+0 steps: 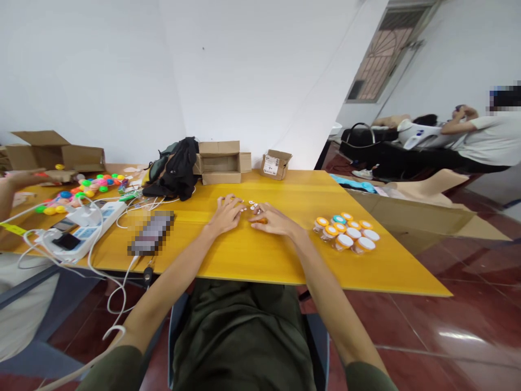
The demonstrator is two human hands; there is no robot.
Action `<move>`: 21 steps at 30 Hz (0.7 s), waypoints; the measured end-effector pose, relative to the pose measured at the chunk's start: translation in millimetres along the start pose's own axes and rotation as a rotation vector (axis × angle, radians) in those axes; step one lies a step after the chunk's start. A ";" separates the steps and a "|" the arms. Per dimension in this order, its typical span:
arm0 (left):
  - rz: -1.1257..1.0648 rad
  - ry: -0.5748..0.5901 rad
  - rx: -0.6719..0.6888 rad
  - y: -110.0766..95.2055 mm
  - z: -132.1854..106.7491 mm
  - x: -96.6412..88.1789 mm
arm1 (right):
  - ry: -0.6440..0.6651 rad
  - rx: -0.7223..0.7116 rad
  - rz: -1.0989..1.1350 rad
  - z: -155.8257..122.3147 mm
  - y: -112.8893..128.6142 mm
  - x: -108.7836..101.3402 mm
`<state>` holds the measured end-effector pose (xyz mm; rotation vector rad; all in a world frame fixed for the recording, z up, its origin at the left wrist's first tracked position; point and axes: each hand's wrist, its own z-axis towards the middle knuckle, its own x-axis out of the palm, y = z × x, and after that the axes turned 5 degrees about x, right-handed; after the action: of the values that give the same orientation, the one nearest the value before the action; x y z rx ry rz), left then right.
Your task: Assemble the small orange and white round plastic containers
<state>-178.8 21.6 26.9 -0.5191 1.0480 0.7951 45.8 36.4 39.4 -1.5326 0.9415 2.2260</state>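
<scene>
Both my hands rest on a yellow table (285, 255) near its middle. My left hand (226, 213) lies flat with its fingers spread, holding nothing. My right hand (272, 219) lies beside it, fingers curled over a small orange thing (261, 221) on the tabletop. A few small white pieces (253, 206) lie just beyond the fingertips of both hands. To the right of my right hand stands a cluster of several small jars (347, 231) with orange, white and teal lids.
A black bag (176, 168) and open cardboard boxes (220, 162) sit at the table's far edge. A phone (151, 233), a power strip (87, 231) with white cables and coloured balls (87, 187) lie left. Another person's hand (24, 178) reaches in far left. A person sits at the back right.
</scene>
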 end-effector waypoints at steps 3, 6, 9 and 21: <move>0.014 0.002 0.012 1.4 -0.5 -0.8 | -0.003 -0.001 -0.032 2.3 -1.8 4.5; 0.012 0.014 0.021 2.1 -0.4 -0.1 | -0.019 0.010 -0.052 3.7 -2.0 8.4; 0.019 0.018 0.015 2.5 -0.1 1.5 | -0.026 0.022 -0.057 4.5 -0.8 11.2; -0.010 0.009 0.051 -0.1 2.6 4.4 | -0.213 0.180 -0.111 5.1 -7.8 15.1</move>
<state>-176.1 24.8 23.9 -0.4842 1.0711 0.7561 40.5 43.6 24.1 -1.2129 0.9385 2.1126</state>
